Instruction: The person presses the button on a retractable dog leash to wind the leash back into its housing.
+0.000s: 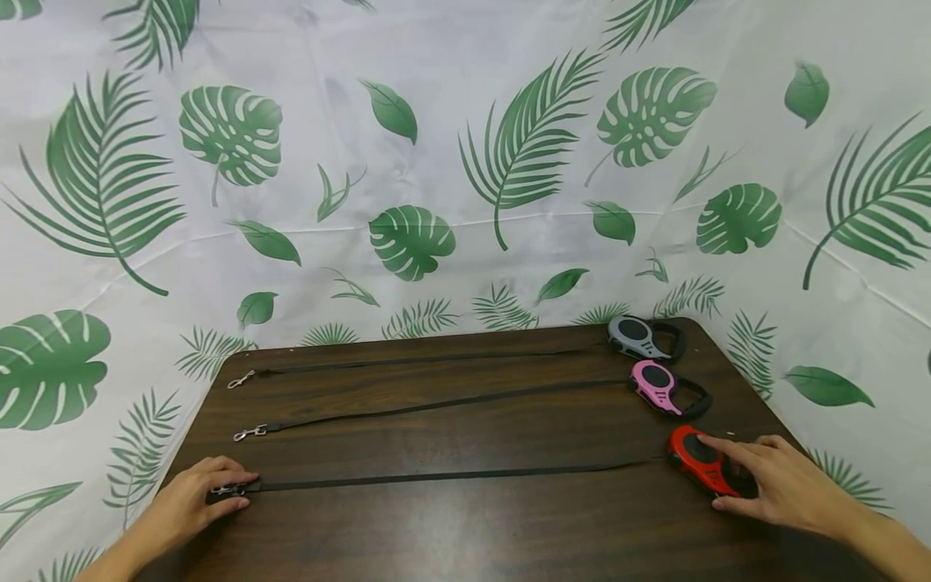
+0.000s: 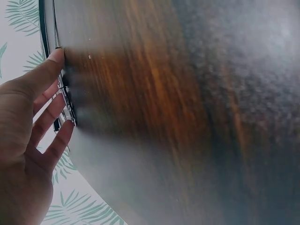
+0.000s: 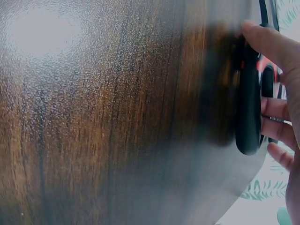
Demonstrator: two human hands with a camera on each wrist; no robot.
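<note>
Three retractable dog leashes lie on the table, each with its black strap drawn out leftward to a metal clip. At the front right, my right hand (image 1: 793, 485) holds the red retractable leash (image 1: 700, 459), index finger over its casing and thumb at the near side. Its black handle loop (image 3: 248, 103) shows in the right wrist view. My left hand (image 1: 191, 495) is at the other end of that strap (image 1: 436, 477), with thumb and fingers on either side of the metal clip (image 1: 231, 489). The hand partly hides the clip; in the left wrist view the clip (image 2: 68, 104) lies by the fingertips.
Behind the red leash lie the pink leash (image 1: 656, 388) and the grey leash (image 1: 640, 337), near the right edge. Their clips, the middle one (image 1: 250, 433) and the far one (image 1: 242, 379), lie at the left. A leaf-patterned cloth (image 1: 436, 162) surrounds the dark wooden table (image 1: 451, 541).
</note>
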